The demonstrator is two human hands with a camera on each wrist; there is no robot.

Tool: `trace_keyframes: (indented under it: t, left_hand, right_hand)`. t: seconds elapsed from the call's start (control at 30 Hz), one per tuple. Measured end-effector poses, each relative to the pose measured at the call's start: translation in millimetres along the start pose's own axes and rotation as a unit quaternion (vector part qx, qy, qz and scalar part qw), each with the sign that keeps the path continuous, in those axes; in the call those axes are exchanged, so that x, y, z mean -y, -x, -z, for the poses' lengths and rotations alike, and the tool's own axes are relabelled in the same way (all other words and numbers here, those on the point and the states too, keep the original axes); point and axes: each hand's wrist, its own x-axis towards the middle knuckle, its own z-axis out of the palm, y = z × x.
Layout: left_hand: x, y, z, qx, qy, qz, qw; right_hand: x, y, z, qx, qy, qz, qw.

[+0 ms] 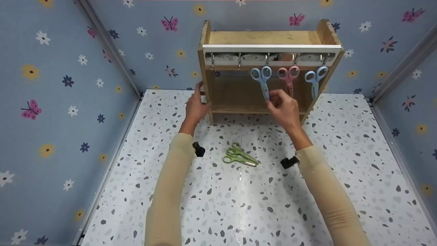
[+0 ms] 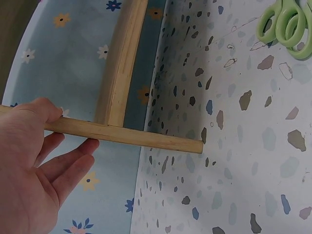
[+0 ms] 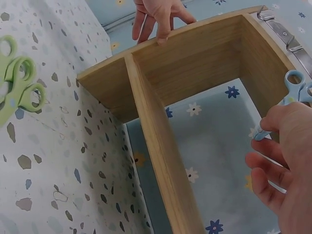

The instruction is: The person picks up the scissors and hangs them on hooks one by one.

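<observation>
A wooden shelf (image 1: 245, 109) stands against the back wall, with a white hook rail (image 1: 273, 49) along its upper front. My left hand (image 1: 197, 107) grips the shelf's left side panel (image 2: 161, 140), thumb on one face and fingers on the other. With thumb and fingertips my right hand (image 1: 284, 107) pinches the blade end of light blue scissors (image 1: 262, 80), whose handles are up at the middle hook. To their right hang pink scissors (image 1: 289, 76) and another pair of blue scissors (image 1: 314, 80). Green scissors (image 1: 240, 156) lie on the table between my forearms.
The speckled white table (image 1: 211, 212) meets flowered blue walls (image 1: 85, 102) at the back and both sides. Two hooks (image 1: 239, 60) at the rail's left carry nothing. A black wrist camera (image 1: 199, 149) sticks out from the left sleeve, another (image 1: 289, 162) from the right.
</observation>
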Motion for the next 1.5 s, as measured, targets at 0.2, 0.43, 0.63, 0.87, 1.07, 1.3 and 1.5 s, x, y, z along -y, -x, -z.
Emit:
trace_keyframes:
  t: [0.2,0.43,0.63,0.87,1.07,1.3,1.5]
  left_hand:
    - [-0.3,0.3,0.6,0.002,-0.002,0.002,1.0]
    - [-1.0,0.3,1.1,0.007,0.006,0.005,0.9999]
    - [-2.9,-1.3,2.0,0.01,0.004,0.015,0.9998]
    - [-1.1,-1.6,0.9,0.011,0.005,0.019,0.9997]
    - [-1.4,-0.6,0.0,0.004,0.001,0.007,1.0]
    - [-2.8,1.3,-1.3,-0.006,-0.017,0.001,0.9998]
    - [-4.3,1.8,-1.2,-0.01,-0.031,0.004,0.9995]
  right_hand:
    - [-1.6,0.4,-4.0,0.005,-0.005,0.002,1.0]
    - [-2.3,0.8,-5.2,0.006,-0.009,0.007,1.0]
    - [-3.5,1.5,-5.1,0.005,-0.011,0.01,1.0]
    - [-6.1,2.4,-5.6,0.004,-0.002,0.01,1.0]
    - [-9.1,5.3,-5.0,0.007,0.009,0.0,1.0]
    - [-14.3,8.6,-3.7,0.01,0.024,0.003,1.0]
    - [-19.4,11.7,-3.6,0.014,0.034,-0.003,0.999]
